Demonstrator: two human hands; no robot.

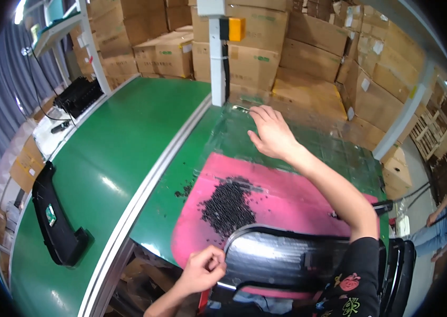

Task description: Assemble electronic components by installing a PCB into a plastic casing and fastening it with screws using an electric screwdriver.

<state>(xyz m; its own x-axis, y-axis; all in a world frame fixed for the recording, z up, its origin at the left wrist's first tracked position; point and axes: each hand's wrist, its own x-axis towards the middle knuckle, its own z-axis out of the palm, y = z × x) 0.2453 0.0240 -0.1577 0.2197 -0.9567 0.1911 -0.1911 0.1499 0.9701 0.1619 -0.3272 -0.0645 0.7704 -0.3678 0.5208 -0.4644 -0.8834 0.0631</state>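
A long, glossy black plastic housing (pixel 271 253) lies across the near edge of the worktable, partly covered by my right sleeve. Beside its left end, my left hand (pixel 206 268) is closed with curled fingers; whatever they may hold is hidden. My right hand (pixel 272 132) reaches to the far side of the table, thumb apart and fingers extended. Its fingertips are at a small circuit board (pixel 240 108) on a clear plastic sheet (pixel 308 134). Between the hands, a heap of small black screws (pixel 227 208) is spread on a pink mat (pixel 297 198).
A metal rail (pixel 149 185) divides the worktable from a green conveyor surface (pixel 123 127). On that surface rests another black housing (pixel 57 216) bearing a green board (pixel 50 215). A white post (pixel 217 63) stands before stacked cardboard boxes (pixel 255 53). A power screwdriver (pixel 382 206) lies at right.
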